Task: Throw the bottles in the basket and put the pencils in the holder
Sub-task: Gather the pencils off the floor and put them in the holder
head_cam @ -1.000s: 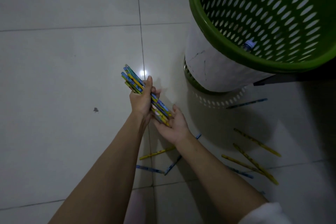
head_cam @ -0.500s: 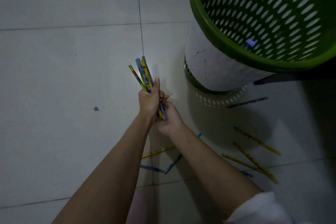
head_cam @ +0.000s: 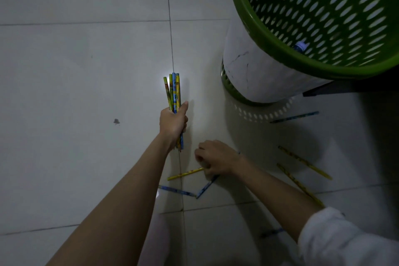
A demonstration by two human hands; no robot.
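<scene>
Left hand (head_cam: pixel 173 120) is fisted around a bundle of pencils (head_cam: pixel 174 90), blue and yellow, their ends standing up out of the grip and the other ends poking out below the wrist. Right hand (head_cam: pixel 216 159) is down low on the floor, fingers curled over the end of a yellow pencil (head_cam: pixel 185 173); whether it has actually pinched it, I can't tell. Just beside that hand lies a blue pencil (head_cam: pixel 206 186), angled, its far tip meeting a second blue pencil (head_cam: pixel 176 190) on the tiled floor (head_cam: pixel 75 71). Out to the right, well apart from the hands, two more yellow pencils (head_cam: pixel 304 162) lie slanted side by side, and another blue one (head_cam: pixel 294 117) rests near the base of the basket. Farther back stands the green perforated basket (head_cam: pixel 254 17), a white sheet wrapped round its outer wall. Inside it, low against the near wall, a bottle cap (head_cam: pixel 301 46) shows, blue-white; the rest of the bottle is hidden.
</scene>
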